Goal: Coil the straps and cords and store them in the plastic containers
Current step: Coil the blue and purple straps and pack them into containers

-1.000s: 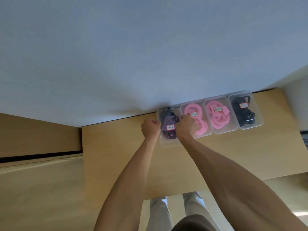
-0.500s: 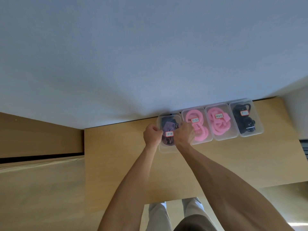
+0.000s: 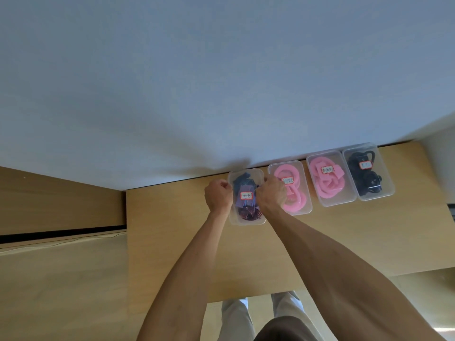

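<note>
We had the left hand [image 3: 218, 196] and right hand [image 3: 270, 193] on either side of the leftmost container [image 3: 247, 196], fingers curled over its lid edges, dark straps [image 3: 247, 212] coiled inside on the counter [image 3: 172, 242]. Uneven pressing could leave the lid unseated or nudge the neighbouring pink-cord container [image 3: 290, 188].

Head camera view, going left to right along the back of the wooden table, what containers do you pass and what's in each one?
Container with the dark purple strap, held between left hand and right hand → container with pink cord → second pink cord container → container with black cord.
</note>
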A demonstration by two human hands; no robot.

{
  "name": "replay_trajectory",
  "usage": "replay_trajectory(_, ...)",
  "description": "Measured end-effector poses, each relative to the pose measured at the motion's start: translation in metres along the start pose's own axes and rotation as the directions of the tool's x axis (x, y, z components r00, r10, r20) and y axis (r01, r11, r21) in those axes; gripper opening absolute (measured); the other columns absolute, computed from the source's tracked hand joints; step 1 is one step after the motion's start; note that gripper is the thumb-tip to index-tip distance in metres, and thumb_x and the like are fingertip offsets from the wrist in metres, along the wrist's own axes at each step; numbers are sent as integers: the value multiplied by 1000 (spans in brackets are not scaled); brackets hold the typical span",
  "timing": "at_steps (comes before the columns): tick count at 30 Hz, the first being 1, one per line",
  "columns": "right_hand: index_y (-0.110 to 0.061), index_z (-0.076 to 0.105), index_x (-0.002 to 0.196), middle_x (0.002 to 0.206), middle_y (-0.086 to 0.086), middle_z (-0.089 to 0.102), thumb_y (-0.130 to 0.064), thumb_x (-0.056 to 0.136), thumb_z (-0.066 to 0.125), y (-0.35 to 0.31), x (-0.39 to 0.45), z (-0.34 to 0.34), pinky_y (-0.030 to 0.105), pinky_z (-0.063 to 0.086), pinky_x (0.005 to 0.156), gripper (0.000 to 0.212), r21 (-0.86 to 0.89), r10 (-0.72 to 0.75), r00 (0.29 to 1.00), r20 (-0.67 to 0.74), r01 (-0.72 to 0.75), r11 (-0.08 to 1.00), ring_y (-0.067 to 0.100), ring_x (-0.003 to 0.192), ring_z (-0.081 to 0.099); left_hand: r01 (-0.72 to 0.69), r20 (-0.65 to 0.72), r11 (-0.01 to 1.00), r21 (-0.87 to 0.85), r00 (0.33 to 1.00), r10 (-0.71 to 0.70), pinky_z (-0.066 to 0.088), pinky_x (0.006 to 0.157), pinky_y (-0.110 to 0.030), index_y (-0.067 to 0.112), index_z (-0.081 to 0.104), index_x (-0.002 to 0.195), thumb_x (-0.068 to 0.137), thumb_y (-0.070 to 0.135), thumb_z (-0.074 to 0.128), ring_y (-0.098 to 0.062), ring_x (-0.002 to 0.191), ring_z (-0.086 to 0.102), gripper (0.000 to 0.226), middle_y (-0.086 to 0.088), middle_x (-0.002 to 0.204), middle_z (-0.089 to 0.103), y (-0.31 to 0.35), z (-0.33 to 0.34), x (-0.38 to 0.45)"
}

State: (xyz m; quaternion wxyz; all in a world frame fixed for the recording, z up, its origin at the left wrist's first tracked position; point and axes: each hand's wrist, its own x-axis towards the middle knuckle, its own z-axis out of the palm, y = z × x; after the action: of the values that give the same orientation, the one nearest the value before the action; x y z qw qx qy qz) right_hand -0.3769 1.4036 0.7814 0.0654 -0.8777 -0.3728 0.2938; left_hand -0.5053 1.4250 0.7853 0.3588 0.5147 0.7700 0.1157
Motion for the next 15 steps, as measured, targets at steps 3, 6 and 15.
replay_trajectory(3, -12, 72, 102, 95, 17, 72, -1, 86, 55, 0, 8, 2, 40, 55, 71, 25, 19, -12, 1000, 4, 11, 1000, 35, 90, 68, 29, 3, 999, -14, 1000, -29, 43, 68, -26, 10, 76, 95, 91, 11, 63, -26, 91, 68, 14, -5, 96, 76, -6, 4, 7)
replay_trajectory(6, -12, 72, 100, 93, 16, 72, -2, 86, 60, 0, 11, 6, 42, 58, 71, 21, -39, -38, 999, 13, 39, 998, 35, 88, 69, 18, 39, 997, -74, 999, -15, 49, 77, -30, 3, 75, 97, 87, 5, 64, -29, 94, 67, 15, -10, 98, 75, -11, 6, 11)
replay_trajectory(15, -15, 68, 115, 98, 14, 72, 1, 87, 56, -3, 17, 13, 39, 54, 70, 35, -163, -204, 978, -36, 196, 967, 35, 89, 68, -25, 43, 982, -188, 999, 34, 54, 75, -36, 12, 77, 93, 74, -6, 54, -28, 81, 69, 35, -8, 80, 75, -10, 3, 19)
